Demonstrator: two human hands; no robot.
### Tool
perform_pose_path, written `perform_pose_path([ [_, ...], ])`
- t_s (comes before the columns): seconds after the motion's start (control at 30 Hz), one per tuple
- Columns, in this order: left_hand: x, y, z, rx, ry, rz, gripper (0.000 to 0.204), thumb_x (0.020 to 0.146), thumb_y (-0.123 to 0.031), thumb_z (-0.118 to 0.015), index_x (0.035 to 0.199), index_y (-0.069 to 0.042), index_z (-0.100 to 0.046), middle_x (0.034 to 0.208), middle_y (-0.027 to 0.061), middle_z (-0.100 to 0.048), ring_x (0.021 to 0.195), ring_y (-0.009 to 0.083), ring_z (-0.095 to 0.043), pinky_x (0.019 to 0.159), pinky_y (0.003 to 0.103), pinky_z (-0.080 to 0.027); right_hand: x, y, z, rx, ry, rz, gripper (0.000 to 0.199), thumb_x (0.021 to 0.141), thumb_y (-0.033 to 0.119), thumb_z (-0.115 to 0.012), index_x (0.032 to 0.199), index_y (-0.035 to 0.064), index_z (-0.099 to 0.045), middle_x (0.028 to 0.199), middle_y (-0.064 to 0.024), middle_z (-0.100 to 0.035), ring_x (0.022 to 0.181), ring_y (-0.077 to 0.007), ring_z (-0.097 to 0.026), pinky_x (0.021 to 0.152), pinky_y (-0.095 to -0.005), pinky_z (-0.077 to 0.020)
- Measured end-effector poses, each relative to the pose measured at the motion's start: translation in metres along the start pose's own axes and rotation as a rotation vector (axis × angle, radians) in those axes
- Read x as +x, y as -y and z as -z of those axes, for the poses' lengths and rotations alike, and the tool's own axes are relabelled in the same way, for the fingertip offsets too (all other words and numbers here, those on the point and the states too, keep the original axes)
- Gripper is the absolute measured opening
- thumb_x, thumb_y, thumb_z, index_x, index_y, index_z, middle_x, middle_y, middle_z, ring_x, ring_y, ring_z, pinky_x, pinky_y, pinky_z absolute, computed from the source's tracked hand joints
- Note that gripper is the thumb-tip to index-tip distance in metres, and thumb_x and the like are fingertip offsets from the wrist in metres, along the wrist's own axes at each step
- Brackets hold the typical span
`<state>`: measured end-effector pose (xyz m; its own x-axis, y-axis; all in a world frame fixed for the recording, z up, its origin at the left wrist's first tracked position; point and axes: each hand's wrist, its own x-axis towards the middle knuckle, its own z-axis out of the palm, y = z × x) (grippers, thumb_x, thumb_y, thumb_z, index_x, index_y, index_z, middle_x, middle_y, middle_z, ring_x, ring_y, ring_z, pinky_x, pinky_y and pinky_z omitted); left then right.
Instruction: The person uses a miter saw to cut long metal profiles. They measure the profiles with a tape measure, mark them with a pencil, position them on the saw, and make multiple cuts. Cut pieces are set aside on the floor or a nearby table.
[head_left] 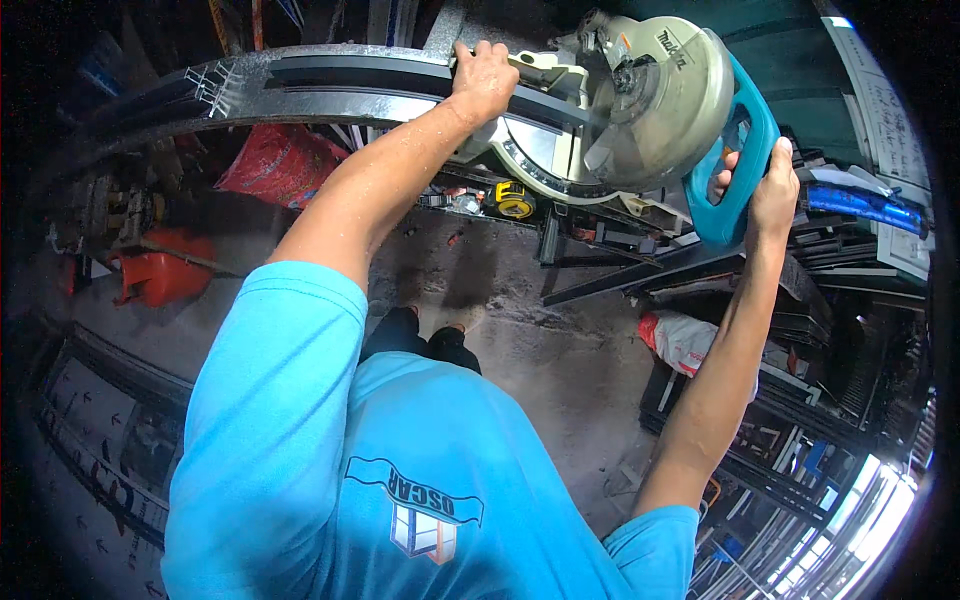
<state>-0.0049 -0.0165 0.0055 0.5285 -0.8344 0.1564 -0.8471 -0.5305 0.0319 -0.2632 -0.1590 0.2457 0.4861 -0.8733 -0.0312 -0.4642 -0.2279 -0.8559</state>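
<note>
A miter saw [655,100] with a cream blade guard stands at the far side, right of centre. My right hand [772,195] is closed around its teal handle [722,212]. The guard sits low by the saw table [535,145], and the blade's edge cannot be made out. Across the saw table and the metal bench to the left lies a long dark profile [365,75]. Over this profile, beside the saw's fence, my left hand [485,78] is closed with its fingers curled over the far side. Its fingertips are partly hidden.
A yellow and black tape measure [512,199] lies just below the saw. Under the bench is a red bag [280,165], with an orange container [165,268] farther left. Dark profiles [640,275] and a white-and-red bag [685,342] crowd the right side.
</note>
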Motion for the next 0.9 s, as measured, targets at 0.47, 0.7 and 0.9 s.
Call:
perform_pose_path([
  [0.47, -0.0004, -0.0006, -0.0005, 0.007, -0.018, 0.004, 0.02, 0.081, -0.016, -0.072, 0.098, -0.015, -0.08, 0.117, 0.0096, -0.063, 0.117, 0.0303, -0.057, 0.104, 0.067, -0.034, -0.0059, -0.0004, -0.0047, 0.015, -0.04, 0.022, 0.059, 0.109, 0.048, -0.031, 0.098, -0.0005, -0.063, 0.076, -0.0104, -0.065, 0.058, -0.0189, -0.063, 0.053, -0.0359, -0.0546],
  [0.7, -0.0006, 0.0001, 0.0007, -0.003, -0.029, -0.008, 0.024, 0.076, -0.018, -0.076, 0.099, -0.011, -0.079, 0.115, 0.0088, -0.064, 0.115, 0.0299, -0.058, 0.1, 0.065, -0.037, -0.0073, -0.0017, -0.0047, 0.017, -0.035, 0.024, 0.06, 0.109, 0.05, -0.033, 0.097, -0.0015, -0.063, 0.077, -0.0108, -0.066, 0.059, -0.019, -0.064, 0.054, -0.0352, -0.0558],
  [0.9, -0.0008, 0.0, 0.0024, 0.003, -0.011, -0.008, 0.022, 0.081, -0.015, -0.073, 0.101, -0.011, -0.079, 0.117, 0.0092, -0.064, 0.116, 0.0305, -0.057, 0.102, 0.067, -0.035, -0.0034, -0.0046, -0.0027, 0.02, -0.027, 0.026, 0.06, 0.108, 0.051, -0.034, 0.097, -0.0008, -0.063, 0.077, -0.0107, -0.066, 0.059, -0.0189, -0.064, 0.054, -0.0353, -0.0557],
])
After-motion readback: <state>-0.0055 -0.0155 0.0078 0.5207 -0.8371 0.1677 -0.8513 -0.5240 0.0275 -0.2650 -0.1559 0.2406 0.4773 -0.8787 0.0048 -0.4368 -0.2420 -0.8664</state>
